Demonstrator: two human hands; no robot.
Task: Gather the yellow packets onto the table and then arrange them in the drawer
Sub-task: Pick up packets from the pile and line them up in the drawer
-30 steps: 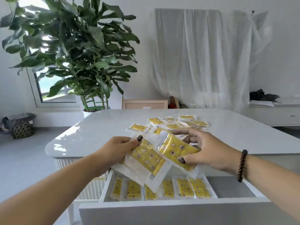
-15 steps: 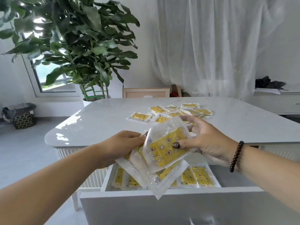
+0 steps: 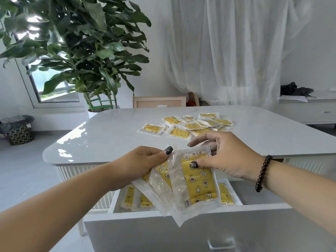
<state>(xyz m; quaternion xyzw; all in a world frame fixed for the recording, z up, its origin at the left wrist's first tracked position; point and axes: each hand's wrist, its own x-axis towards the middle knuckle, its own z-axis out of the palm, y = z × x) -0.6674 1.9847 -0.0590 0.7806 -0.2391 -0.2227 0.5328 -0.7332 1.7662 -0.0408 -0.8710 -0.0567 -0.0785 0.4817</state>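
Left hand [image 3: 143, 165] grips a fanned stack of clear-wrapped yellow packets [image 3: 163, 180] – above the open white drawer [image 3: 181, 231]. Right hand [image 3: 225, 157] pinches the front packet [image 3: 197, 184].

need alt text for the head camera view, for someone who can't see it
Two hands hold a fan of yellow packets above an open white drawer already holding a row of them. The left hand grips the stack, the right hand pinches the front packet; more lie scattered on the table.

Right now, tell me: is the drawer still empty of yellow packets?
No: several yellow packets already lie inside the open drawer, below the fan of packets held in both hands.
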